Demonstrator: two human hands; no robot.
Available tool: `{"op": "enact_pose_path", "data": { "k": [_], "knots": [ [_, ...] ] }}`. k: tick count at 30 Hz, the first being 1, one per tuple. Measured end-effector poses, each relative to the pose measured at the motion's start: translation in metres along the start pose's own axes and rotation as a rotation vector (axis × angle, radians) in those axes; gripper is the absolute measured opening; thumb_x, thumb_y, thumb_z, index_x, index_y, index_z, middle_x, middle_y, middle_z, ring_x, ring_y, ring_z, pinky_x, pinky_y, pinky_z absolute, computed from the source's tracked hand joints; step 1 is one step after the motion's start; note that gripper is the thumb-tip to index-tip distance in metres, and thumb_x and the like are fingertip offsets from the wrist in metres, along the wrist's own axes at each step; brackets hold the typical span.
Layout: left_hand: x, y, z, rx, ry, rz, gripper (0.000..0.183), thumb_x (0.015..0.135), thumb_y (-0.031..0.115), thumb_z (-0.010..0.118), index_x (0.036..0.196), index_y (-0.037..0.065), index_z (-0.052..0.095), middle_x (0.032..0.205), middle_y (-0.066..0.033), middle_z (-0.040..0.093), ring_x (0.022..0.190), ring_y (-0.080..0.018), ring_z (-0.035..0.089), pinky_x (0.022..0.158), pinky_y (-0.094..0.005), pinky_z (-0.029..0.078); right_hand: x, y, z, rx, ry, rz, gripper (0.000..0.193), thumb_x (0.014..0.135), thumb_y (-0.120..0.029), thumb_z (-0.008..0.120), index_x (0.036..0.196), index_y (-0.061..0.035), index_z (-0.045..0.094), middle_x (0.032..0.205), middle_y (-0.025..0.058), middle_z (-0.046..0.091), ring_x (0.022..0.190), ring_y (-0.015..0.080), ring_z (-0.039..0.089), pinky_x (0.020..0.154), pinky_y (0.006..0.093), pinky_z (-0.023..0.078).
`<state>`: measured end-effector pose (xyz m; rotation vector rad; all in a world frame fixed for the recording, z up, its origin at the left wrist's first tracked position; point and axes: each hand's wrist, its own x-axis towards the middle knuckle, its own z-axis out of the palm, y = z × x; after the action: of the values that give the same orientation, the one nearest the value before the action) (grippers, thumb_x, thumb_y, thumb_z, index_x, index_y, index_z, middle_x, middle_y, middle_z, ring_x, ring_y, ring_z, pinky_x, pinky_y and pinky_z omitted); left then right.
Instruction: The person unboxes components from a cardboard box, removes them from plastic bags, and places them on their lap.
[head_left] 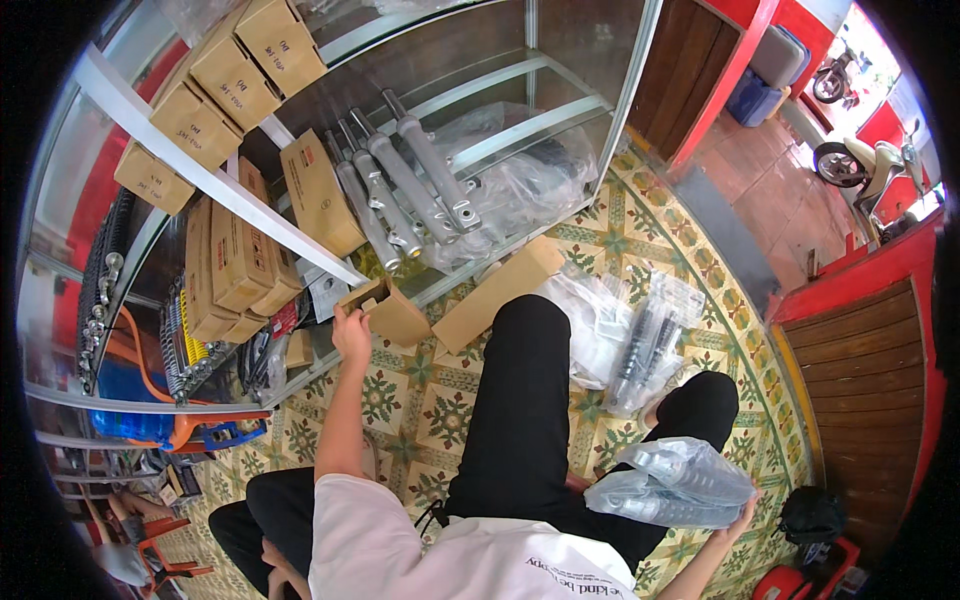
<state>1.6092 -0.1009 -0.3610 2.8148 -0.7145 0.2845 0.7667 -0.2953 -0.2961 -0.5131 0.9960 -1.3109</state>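
My left hand (352, 336) reaches forward and grips the edge of an open brown cardboard box (402, 318), which stands on the tiled floor by the display cabinet. At the lower right, my right hand (738, 522) holds a clear plastic bag (668, 488) by its end. Inside the bag are what look like coil-spring shock absorbers, lying over my right leg; the fingers under the bag are partly hidden. Another plastic-wrapped pair of dark shock absorbers (648, 350) lies on the floor past my knees. Beside the box sits a long cardboard piece (500, 296).
The glass cabinet's metal frame (225, 190) runs close to my left hand. It contains several grey fork tubes (425, 165), cardboard boxes (235, 255) and springs (185, 340). A seated person's leg (285, 505) is at my left. A red-framed wooden door (860, 370) stands right.
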Motion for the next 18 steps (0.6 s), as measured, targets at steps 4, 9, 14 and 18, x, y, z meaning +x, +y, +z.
{"op": "enact_pose_path", "data": {
  "k": [4, 9, 14, 18],
  "knots": [
    [-0.004, -0.001, -0.001, 0.017, 0.029, -0.059, 0.031, 0.082, 0.018, 0.072, 0.111, 0.010, 0.064, 0.134, -0.0175, 0.043, 0.100, -0.0362, 0.060, 0.077, -0.0447, 0.052, 0.001, 0.004, -0.006, -0.091, 0.025, -0.067, 0.052, 0.091, -0.027, 0.059, 0.138, -0.0063, 0.046, 0.138, 0.0095, 0.051, 0.126, 0.0249, 0.047, 0.109, 0.0411, 0.034],
    [-0.048, 0.046, -0.021, -0.176, 0.211, -0.157, 0.048, 0.082, 0.017, 0.073, 0.124, 0.006, 0.052, 0.141, -0.0204, 0.033, 0.099, -0.0379, 0.058, 0.083, -0.0442, 0.049, -0.013, 0.011, 0.001, -0.296, -0.029, -0.248, 0.055, 0.092, -0.028, 0.057, 0.141, -0.0062, 0.042, 0.142, 0.0100, 0.048, 0.129, 0.0266, 0.046, 0.110, 0.0437, 0.033],
    [-0.091, 0.079, 0.020, -0.177, 0.153, 0.003, 0.054, 0.078, 0.014, 0.073, 0.124, 0.001, 0.049, 0.140, -0.0255, 0.030, 0.108, -0.0394, 0.052, 0.090, -0.0443, 0.043, 0.003, 0.004, -0.019, -0.180, -0.036, -0.129, 0.045, 0.093, -0.024, 0.055, 0.136, -0.0122, 0.047, 0.139, 0.0101, 0.049, 0.128, 0.0256, 0.046, 0.110, 0.0447, 0.036],
    [-0.074, 0.111, 0.088, -0.366, -0.080, 0.151, 0.053, 0.076, 0.009, 0.067, 0.126, 0.006, 0.050, 0.129, -0.0196, 0.044, 0.110, -0.0355, 0.048, 0.094, -0.0479, 0.038, 0.004, -0.002, -0.019, -0.076, 0.140, -0.013, 0.042, 0.091, -0.025, 0.059, 0.131, -0.0135, 0.050, 0.135, 0.0066, 0.053, 0.125, 0.0254, 0.048, 0.108, 0.0447, 0.037]
  ]
}}
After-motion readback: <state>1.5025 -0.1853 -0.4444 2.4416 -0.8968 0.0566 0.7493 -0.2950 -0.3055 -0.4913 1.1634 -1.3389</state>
